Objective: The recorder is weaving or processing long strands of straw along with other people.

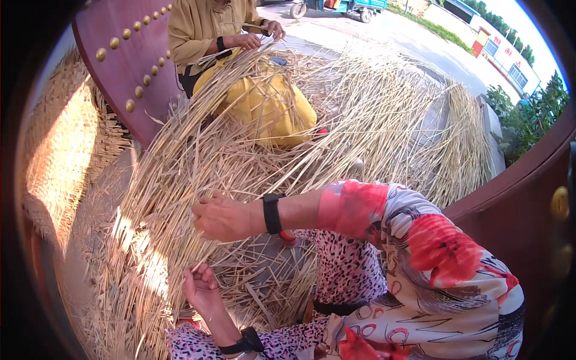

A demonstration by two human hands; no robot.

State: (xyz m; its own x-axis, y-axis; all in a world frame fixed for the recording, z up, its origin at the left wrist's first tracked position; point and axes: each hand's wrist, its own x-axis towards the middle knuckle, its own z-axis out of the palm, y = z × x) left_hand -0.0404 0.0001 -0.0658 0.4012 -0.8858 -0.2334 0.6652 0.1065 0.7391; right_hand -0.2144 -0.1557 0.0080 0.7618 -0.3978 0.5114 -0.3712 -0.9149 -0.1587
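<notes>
Dry straw (174, 174) lies in a deep, loose heap in front of me, under and around both my hands. My right hand (225, 217), the upper one in the view, is closed above the straw with its fingers curled down; what it holds, if anything, is hidden. Below it my left hand (201, 288) is turned partly palm up, fingers curled, with a pale straw stalk (196, 266) pinched at the fingertips. The hands are apart. Black bands circle both my wrists.
Across the heap sits a person in yellow trousers (270, 111), both hands (245, 41) on straw stalks. A studded red door leaf (129, 66) stands behind, a woven mat (57, 138) at left. A straw bundle (465, 138) lies by plants (528, 126); a blue vehicle (354, 7) stands beyond.
</notes>
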